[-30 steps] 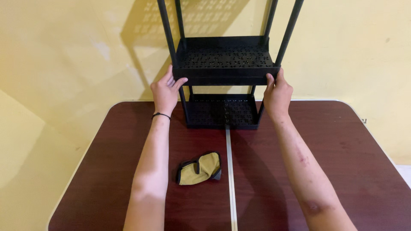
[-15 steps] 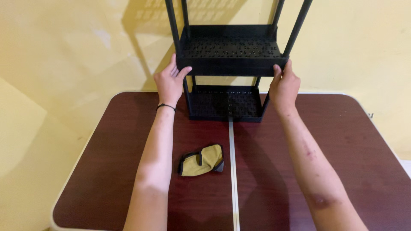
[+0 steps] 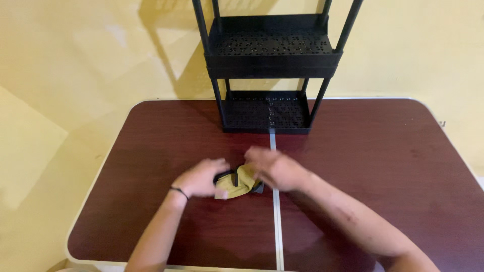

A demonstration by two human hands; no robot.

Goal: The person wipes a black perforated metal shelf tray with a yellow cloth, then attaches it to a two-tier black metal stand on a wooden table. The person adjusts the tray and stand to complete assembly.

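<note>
Here both hands — left (image 3: pixel 199 179), right (image 3: pixel 275 168) — pinch a crumpled olive cloth (image 3: pixel 237 184) on the desk (image 3: pixel 378 166) (blurred); an uneven pull could bunch it.

No packages, labels, signs or screens appear anywhere in this view.
</note>
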